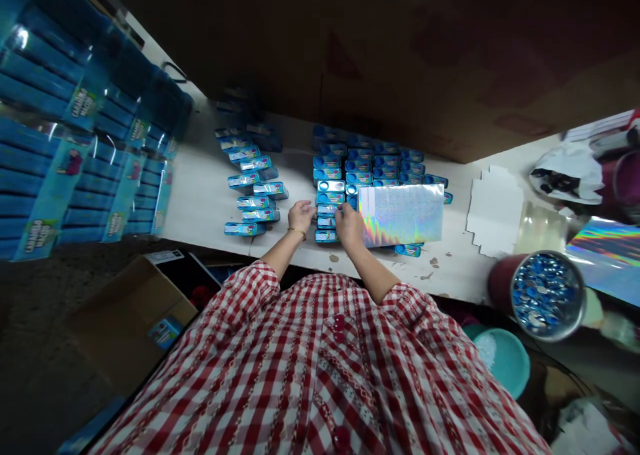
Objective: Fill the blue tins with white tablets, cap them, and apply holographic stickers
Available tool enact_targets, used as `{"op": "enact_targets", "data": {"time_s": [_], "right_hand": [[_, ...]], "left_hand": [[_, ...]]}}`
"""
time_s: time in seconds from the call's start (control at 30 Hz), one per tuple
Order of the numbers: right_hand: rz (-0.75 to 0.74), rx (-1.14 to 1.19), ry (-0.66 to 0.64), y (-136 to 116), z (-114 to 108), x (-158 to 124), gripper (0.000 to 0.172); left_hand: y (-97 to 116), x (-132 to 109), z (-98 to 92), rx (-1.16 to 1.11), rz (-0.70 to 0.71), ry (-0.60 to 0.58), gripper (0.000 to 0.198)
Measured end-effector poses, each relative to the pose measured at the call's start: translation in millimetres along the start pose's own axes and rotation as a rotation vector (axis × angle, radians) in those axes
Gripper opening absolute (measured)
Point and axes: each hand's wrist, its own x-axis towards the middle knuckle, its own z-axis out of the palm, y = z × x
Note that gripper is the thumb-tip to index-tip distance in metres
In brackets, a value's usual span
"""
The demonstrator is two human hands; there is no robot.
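My left hand (301, 218), with a thin bracelet at the wrist, is beside the left edge of a column of small blue boxes (327, 235). Its fingers reach toward the column, slightly apart, and nothing shows in them. Over the same column, my right hand (351, 227) has its fingers bent and closed at the boxes' right side. What is between those fingertips is too small to make out. A shiny rainbow-silver sheet (403, 215) lies on top of the neighbouring boxes, its left edge against my right hand.
A looser group of blue boxes (257, 202) stands to the left on the white table (200, 208). Clear-wrapped blue packs (65, 168) are stacked at far left. A large cardboard box (325, 62) overhangs the back. A tin of blue gems (545, 292) is at right.
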Motion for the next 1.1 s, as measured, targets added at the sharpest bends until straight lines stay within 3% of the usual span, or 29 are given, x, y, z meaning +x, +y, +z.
{"op": "enact_targets", "data": {"time_s": [0.17,0.23,0.33,0.43,0.5,0.57,0.67,0.87,1.0,1.1], "right_hand": [[-0.202,-0.284,-0.227,-1,-11,-15,0.048],[-0.23,-0.28,-0.165,10,-23,-15,0.048],[-0.23,-0.171,0.097,43,-49,-4,0.045],[-0.229,-0.096,0.323,80,-73,24,0.041],[-0.29,-0.12,0.328,98,-79,46,0.037],[-0.377,-0.178,0.242,108,-77,63,0.033],[-0.504,-0.241,0.138,115,-67,72,0.035],[-0.621,-0.286,0.116,131,-59,62,0.037],[-0.578,-0.149,0.152,127,-71,47,0.028],[-0.504,0.108,0.216,114,-95,21,0.023]], "left_hand": [[15,-3,-2.8,0.129,0.156,0.155,0.022],[31,-8,10.1,0.126,0.312,0.117,0.023],[56,-14,46.1,0.137,0.478,-0.111,0.031],[69,-12,87.7,0.163,0.418,-0.312,0.037],[69,-8,109.0,0.142,0.313,-0.353,0.027],[63,-5,121.7,0.076,0.199,-0.354,0.014],[55,-5,127.5,-0.042,0.094,-0.322,0.007],[54,-11,128.5,-0.092,0.072,-0.285,0.008],[58,-9,127.8,0.014,0.127,-0.265,0.005],[63,-7,122.3,0.147,0.216,-0.225,0.004]]}}
